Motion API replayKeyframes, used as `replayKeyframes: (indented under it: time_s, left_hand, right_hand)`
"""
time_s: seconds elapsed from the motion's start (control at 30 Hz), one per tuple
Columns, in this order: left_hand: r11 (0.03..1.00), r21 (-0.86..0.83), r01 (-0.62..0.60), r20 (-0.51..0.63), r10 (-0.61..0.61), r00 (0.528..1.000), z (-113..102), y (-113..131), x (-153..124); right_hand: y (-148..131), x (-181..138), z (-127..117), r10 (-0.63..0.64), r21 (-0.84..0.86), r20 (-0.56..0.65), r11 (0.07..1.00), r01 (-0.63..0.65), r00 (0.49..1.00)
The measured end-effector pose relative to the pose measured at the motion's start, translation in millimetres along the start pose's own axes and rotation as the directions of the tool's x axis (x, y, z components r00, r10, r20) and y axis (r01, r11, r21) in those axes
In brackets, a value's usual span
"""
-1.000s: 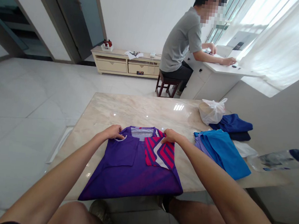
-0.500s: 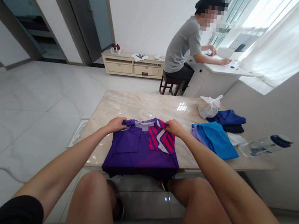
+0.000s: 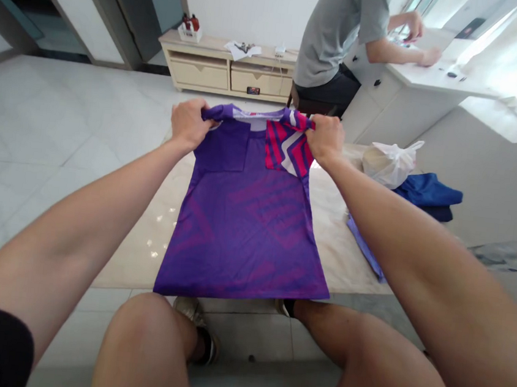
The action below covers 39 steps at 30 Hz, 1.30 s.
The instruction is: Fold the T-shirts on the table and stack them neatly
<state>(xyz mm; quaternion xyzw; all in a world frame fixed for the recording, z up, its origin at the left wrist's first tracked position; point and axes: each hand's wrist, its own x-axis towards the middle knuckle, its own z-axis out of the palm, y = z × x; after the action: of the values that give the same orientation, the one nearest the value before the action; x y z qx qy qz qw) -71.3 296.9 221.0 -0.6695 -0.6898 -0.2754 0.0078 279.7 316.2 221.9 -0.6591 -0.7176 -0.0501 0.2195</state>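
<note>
Purple jersey [image 3: 247, 217] hangs from my two hands above the near edge of the desk [image 3: 141, 255]. My left hand [image 3: 188, 123] has its grip closed on the left shoulder of the cloth, and my right hand [image 3: 325, 140] is pinched shut on the right shoulder, both at the top corners, beside the collar.

From the head view, both sleeves look already turned in: the left one lies as a plain purple flap over the chest, the right one as a pink and white striped flap [image 3: 286, 147]. So the sides seem done, I judge. The length is not: the body of the jersey falls in one long panel, its hem level with the near desk edge, above my knees. A fold across the middle is what I judge to be left, and after that a place on the pile.

Toward the right edge of the desk, a lilac corner of folded cloth [image 3: 363, 247] shows under my right forearm, so some garments appear finished. Farther back on that side sit a white plastic bag [image 3: 388, 163] and a folded dark blue garment [image 3: 429, 192], touching each other. A clear bottle [image 3: 506, 253] lies at the far right, blurred.

Beyond the desk, another person in a grey shirt [image 3: 335, 35] sits at a white counter, hands busy there, well apart from my work.
</note>
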Motion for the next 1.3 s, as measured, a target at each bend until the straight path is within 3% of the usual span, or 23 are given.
replayKeyframes:
  time_s: [0.13,0.27,0.37,0.47,0.57,0.67,0.8,0.9,0.97,1.03,1.13,1.2,1.3]
  left_hand:
    - [0.993,0.005,-0.118,-0.086,0.118,0.989,-19.7,8.0,-1.7]
    - [0.978,0.028,-0.204,-0.088,0.206,0.975,-15.8,-5.0,-60.3]
    - [0.968,0.069,-0.241,0.056,0.238,0.970,5.4,-26.3,-125.8]
    - [0.939,0.068,-0.338,0.299,0.304,0.904,28.5,-48.2,-185.2]
    - [0.908,0.066,-0.413,0.431,0.348,0.833,40.2,-65.3,-222.2]
    - [0.895,0.074,-0.439,0.474,0.356,0.805,39.6,-76.9,-235.0]
    - [0.903,0.070,-0.423,0.507,0.333,0.795,30.2,-84.1,-232.2]
    - [0.904,-0.002,-0.428,0.595,0.345,0.726,17.2,-79.4,-228.3]
    - [0.913,-0.043,-0.406,0.616,0.344,0.709,4.4,-69.2,-226.9]
    - [0.932,-0.042,-0.361,0.587,0.315,0.745,-9.8,-53.1,-226.9]
    - [0.960,-0.015,-0.280,0.543,0.243,0.804,-25.1,-21.9,-230.4]
    - [0.972,-0.006,-0.235,0.548,0.200,0.812,-26.5,-0.6,-235.4]
    - [0.981,-0.011,-0.195,0.580,0.165,0.798,-15.0,26.1,-245.1]
  right_hand:
    - [7.8,8.0,-12.6,-0.142,0.037,-0.096,0.989,0.146,0.985]
    - [28.1,-41.2,-8.3,-0.385,-0.050,-0.043,0.923,0.383,0.922]
    - [46.9,-101.1,10.6,-0.524,-0.067,0.133,0.842,0.535,0.841]
    - [66.8,-154.9,34.1,-0.604,0.015,0.332,0.771,0.637,0.724]
    - [84.7,-185.2,51.0,-0.590,0.065,0.463,0.767,0.639,0.661]
    - [97.8,-192.7,56.5,-0.557,0.078,0.516,0.787,0.611,0.651]
    - [106.4,-191.2,50.3,-0.538,0.089,0.549,0.798,0.596,0.639]
    - [104.9,-194.1,36.9,-0.532,0.108,0.617,0.787,0.607,0.580]
    - [99.1,-196.6,22.4,-0.498,0.097,0.673,0.792,0.603,0.546]
    - [89.5,-197.1,3.8,-0.424,0.040,0.714,0.819,0.572,0.558]
    - [69.7,-193.6,-25.7,-0.248,-0.103,0.713,0.888,0.448,0.656]
    - [54.3,-192.3,-40.9,-0.113,-0.170,0.687,0.936,0.310,0.718]
    - [31.3,-200.2,-50.7,0.010,-0.163,0.662,0.978,0.131,0.750]
